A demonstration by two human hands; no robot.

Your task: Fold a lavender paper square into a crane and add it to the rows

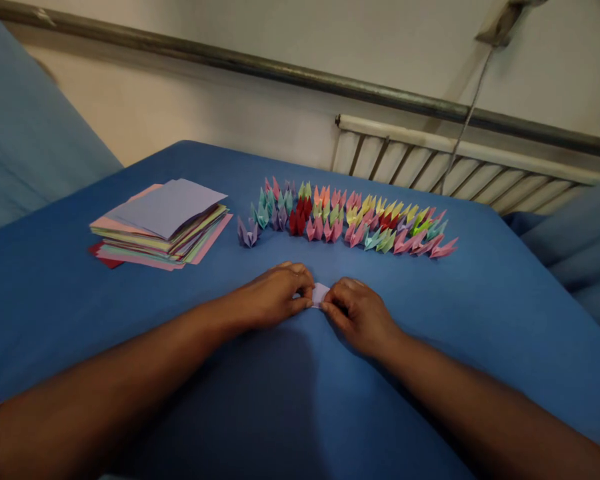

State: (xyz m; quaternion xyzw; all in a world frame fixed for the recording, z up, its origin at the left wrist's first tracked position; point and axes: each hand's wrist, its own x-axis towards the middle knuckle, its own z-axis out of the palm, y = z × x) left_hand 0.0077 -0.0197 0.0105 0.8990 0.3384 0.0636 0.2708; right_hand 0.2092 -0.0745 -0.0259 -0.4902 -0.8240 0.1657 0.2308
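Observation:
A small folded piece of pale purple paper (319, 294) lies on the blue-covered table between my two hands. My left hand (286, 291) pinches its left side, with thumb and fingers closed at the edge. On the right side, my right hand (356, 310) grips the paper in the same way, fingers curled. The fingers hide both ends of the paper. Just beyond my hands stand rows of folded paper cranes (333, 228) in pink, red, yellow, green and purple. The nearest single one is a purple crane (249, 233) at the left end.
A stack of coloured paper sheets (173, 207) sits at the left, a pale purple sheet on top. The blue cloth (180, 153) covers the table up to its far edge. Behind are a wall with a metal rail (290, 77), a radiator (410, 157) and a hanging cord (467, 120).

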